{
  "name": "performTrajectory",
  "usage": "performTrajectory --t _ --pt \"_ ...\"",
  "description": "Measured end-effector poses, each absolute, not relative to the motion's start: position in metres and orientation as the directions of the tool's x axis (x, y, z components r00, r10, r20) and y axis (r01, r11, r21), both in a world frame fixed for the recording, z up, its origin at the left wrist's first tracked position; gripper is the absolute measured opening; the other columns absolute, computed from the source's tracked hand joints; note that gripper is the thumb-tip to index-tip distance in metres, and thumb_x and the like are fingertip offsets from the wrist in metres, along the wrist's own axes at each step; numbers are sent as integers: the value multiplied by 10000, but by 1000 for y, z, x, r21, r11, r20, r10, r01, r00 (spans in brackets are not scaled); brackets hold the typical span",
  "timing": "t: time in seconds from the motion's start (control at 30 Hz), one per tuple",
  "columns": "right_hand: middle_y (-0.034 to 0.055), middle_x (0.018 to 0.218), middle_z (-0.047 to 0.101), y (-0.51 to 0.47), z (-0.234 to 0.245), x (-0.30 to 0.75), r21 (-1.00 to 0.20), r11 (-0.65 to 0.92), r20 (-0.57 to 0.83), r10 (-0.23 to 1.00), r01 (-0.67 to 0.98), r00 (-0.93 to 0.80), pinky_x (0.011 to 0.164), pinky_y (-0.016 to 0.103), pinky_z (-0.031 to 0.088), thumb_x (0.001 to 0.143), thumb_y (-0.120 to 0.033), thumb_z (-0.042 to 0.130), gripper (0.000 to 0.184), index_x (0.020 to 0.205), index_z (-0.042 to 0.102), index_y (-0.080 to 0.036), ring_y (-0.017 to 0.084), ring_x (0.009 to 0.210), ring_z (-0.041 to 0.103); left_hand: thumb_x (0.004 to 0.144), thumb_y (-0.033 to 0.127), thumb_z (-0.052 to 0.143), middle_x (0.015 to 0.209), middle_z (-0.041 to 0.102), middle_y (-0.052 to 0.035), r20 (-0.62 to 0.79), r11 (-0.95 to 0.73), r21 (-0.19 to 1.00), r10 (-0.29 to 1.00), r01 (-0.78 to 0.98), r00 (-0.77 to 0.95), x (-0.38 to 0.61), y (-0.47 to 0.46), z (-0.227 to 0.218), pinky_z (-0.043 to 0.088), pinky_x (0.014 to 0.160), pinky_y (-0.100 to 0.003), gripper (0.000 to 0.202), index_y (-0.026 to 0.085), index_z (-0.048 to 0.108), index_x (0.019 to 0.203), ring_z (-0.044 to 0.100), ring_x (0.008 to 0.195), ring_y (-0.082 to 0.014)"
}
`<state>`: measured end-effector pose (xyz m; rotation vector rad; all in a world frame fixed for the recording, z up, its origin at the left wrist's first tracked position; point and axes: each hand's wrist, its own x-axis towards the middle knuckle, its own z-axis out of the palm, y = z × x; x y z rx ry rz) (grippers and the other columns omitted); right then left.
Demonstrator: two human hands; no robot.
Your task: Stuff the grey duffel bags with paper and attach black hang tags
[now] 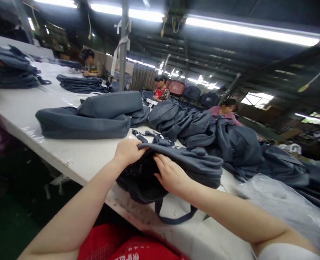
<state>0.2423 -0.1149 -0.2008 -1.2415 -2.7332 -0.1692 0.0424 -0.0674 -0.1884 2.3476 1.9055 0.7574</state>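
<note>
A dark blue-grey fabric bag [203, 164] lies at the table's front edge with its black-lined mouth facing me and a strap loop hanging below. My left hand [128, 151] pinches the upper left rim of that mouth. Inside the opening, my right hand [170, 173] has its fingers stretched out under the upper fabric, the thumb apart below them. Behind the bag lie several small dark straps with buckles [154, 137].
Two folded bags [84, 124] lie stacked on the white table [95, 159] at left. A long heap of bags [187, 122] runs along the back to the right, near clear plastic sheets [281, 202]. Co-workers [162, 90] sit beyond. A metal post [123, 47] rises behind.
</note>
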Motion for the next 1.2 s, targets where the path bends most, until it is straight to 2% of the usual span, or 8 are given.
performTrajectory --t 0.07,0.23,0.43,0.53,0.7,0.9,1.03,1.2 --pt "245 1366 503 -110 -204 259 -15 579 107 811 815 -575 988 430 467 841 -350 624 644 1376 440 -42 338 1212 532 874 582 446 841 736 -78 361 -243 375 927 895 101 43 -68 -193 402 639 -297 473 221 743 801 665 820 -256" --pt "201 1024 698 -113 -214 278 -89 615 -328 725 784 -606 753 409 543 840 -481 599 461 1111 666 -114 334 898 681 855 578 455 861 744 -76 311 -157 419 950 894 20 48 -74 -195 371 597 -292 456 233 754 839 669 832 -269" --pt "139 1056 690 -146 -183 314 -107 745 79 666 658 -742 884 401 515 888 -295 540 303 1127 658 -150 270 977 651 838 574 465 873 745 -63 268 -147 411 963 900 36 43 -72 -199 392 621 -296 431 260 752 912 670 851 -282" --pt "102 1340 555 -132 -164 365 -113 674 386 707 730 -593 1094 433 369 803 -114 523 513 1308 552 -198 261 1273 476 816 585 476 907 748 -51 233 -144 466 972 873 36 29 -57 -205 436 685 -293 446 250 741 941 668 896 -283" --pt "167 1360 520 -66 -175 441 -74 489 395 815 869 -425 1090 486 349 811 -345 664 634 1377 482 -125 311 1268 454 786 598 492 949 735 -82 163 -51 529 986 847 -42 31 -29 -193 484 784 -352 477 204 716 936 651 955 -326" --pt "147 1116 632 -25 -190 443 34 519 402 776 854 -487 973 403 440 893 -385 605 418 1208 624 -111 260 1067 547 845 400 543 1074 646 -154 779 -316 143 620 938 90 122 -81 -163 444 948 -400 260 165 623 921 587 1053 -300" --pt "150 1158 611 -25 -186 438 26 510 446 764 860 -466 991 400 433 885 -376 619 450 1245 596 -107 254 1088 538 914 330 483 909 646 -122 379 -533 -169 742 829 554 197 -98 -173 495 750 -368 202 183 622 919 632 843 -258" --pt "142 1155 606 -35 -189 441 -20 533 496 740 846 -455 1002 395 435 876 -309 627 357 1172 635 -111 247 1097 534 879 80 410 814 676 -148 133 -638 -219 730 738 670 235 -67 -186 527 692 -423 255 146 640 968 669 760 -287"
